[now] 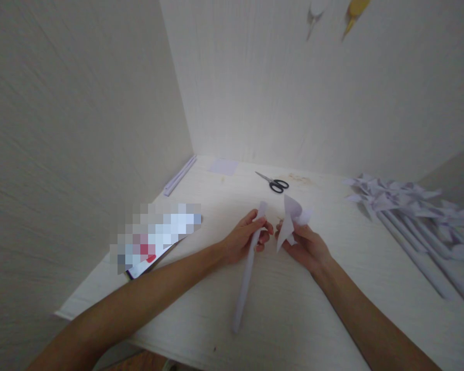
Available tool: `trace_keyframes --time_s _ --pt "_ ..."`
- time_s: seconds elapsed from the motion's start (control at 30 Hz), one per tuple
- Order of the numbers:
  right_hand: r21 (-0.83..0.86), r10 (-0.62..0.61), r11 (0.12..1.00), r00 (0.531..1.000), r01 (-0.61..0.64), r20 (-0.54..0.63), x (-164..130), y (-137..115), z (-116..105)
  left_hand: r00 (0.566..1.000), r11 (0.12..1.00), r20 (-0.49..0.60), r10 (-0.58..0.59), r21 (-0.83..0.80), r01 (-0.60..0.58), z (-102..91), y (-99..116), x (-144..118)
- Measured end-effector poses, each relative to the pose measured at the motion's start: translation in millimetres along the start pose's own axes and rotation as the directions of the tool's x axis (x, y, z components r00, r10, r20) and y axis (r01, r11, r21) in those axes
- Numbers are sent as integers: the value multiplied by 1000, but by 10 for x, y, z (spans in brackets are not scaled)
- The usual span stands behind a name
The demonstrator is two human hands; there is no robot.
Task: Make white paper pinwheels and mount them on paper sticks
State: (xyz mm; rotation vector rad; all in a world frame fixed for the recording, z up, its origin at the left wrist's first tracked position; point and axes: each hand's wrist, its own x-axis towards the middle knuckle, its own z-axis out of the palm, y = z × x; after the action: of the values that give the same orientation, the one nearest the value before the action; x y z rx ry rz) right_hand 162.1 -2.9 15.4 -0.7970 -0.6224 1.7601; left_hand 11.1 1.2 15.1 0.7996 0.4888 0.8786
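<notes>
My left hand point(247, 237) is closed round a rolled paper stick point(246, 281) near its upper end; the stick slants down toward the front of the table. In my right hand point(307, 247) is a folded paper pinwheel point(293, 214), its curled blades standing up above the fingers. A small gap separates the two hands, and the pinwheel is apart from the stick. Some of the right fingertips are hidden behind the paper. Beyond the hands lies a pair of scissors point(276, 185) with black handles.
Finished paper pinwheels on sticks point(417, 237) are piled at the right. Paper sticks point(180, 176) and a square paper sheet point(223, 166) lie at the back left. A lit phone point(166, 242) rests near the left forearm. White panels stand behind and left of the table point(201, 330).
</notes>
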Motion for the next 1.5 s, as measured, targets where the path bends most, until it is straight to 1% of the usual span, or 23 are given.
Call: trace_keyframes --time_s 0.3,0.53,0.67,0.83,0.97,1.03,1.1,1.17,1.23,1.3,1.5 --pt "-12 12 1000 1000 -12 19 -3 -4 -5 1000 1000 13 17 26 -18 -19 -9 5" --pt "-34 11 999 999 -10 42 -4 -6 0 999 997 -45 26 68 -23 -23 -12 18" --pt "-31 17 999 1000 -16 19 -8 -9 9 998 997 -61 23 72 -19 -28 -35 29" --pt "-28 2 1000 1000 -2 10 0 2 -3 998 1000 -65 -13 13 13 -45 -51 49" --pt "-31 5 1000 1000 -5 22 8 12 -31 991 995 -111 -77 -69 70 -68 -34 60" --pt "-39 15 999 1000 -15 12 12 15 -46 991 993 -99 -89 -92 79 -78 -30 59" --pt "-47 22 999 1000 -22 -1 15 16 -54 994 993 -67 -87 -87 81 -82 -35 56" --pt "-48 29 998 1000 -29 1 17 16 -53 994 995 -54 -90 -47 88 -75 -45 51" --pt "-41 36 999 999 -36 3 17 16 -46 994 996 -68 -86 0 86 -59 -54 46" --pt "-31 39 999 999 -40 -10 19 16 -39 994 997 -90 -70 11 71 -43 -58 44" --pt "-1 31 1000 999 -31 -14 30 18 -51 990 992 -137 -41 -126 23 -41 -48 47"
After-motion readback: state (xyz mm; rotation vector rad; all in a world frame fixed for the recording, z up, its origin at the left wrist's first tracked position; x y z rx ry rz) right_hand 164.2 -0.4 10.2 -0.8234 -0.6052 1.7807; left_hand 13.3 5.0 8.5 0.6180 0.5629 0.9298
